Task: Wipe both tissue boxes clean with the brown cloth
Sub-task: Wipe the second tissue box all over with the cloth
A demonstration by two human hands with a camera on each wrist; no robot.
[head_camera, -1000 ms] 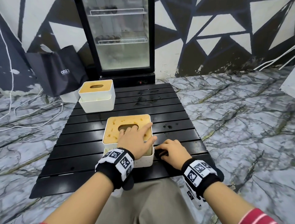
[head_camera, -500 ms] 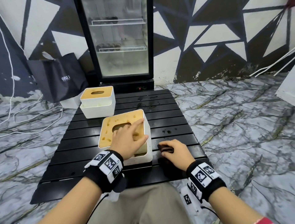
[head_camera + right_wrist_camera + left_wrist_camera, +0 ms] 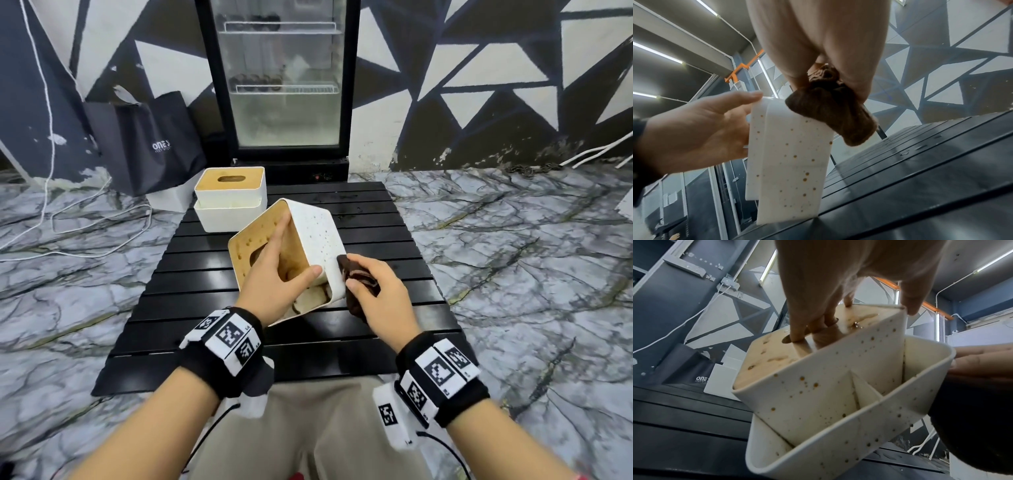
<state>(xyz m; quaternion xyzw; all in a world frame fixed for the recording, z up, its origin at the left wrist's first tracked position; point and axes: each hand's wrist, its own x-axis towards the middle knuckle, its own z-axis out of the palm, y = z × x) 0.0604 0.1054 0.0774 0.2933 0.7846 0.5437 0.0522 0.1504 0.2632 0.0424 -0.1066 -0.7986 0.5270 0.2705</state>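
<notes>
Head: left hand (image 3: 274, 274) grips the near white plastic tissue box with tan wooden slotted lid (image 3: 315, 236), tipped up on the black slatted table (image 3: 394, 329) near its front edge; right hand (image 3: 380, 291) pinches the bunched brown cloth (image 3: 356, 277) against its brown-speckled side, second matching white tissue box (image 3: 229, 202) upright at the far-left corner. Left wrist: fingers (image 3: 797, 327) hooked into the lid slot, thumb on the box corner, side pocket's contents not visible. Right wrist: cloth touches the box's upper side; marble-pattern floor, black-and-white triangle wall.
</notes>
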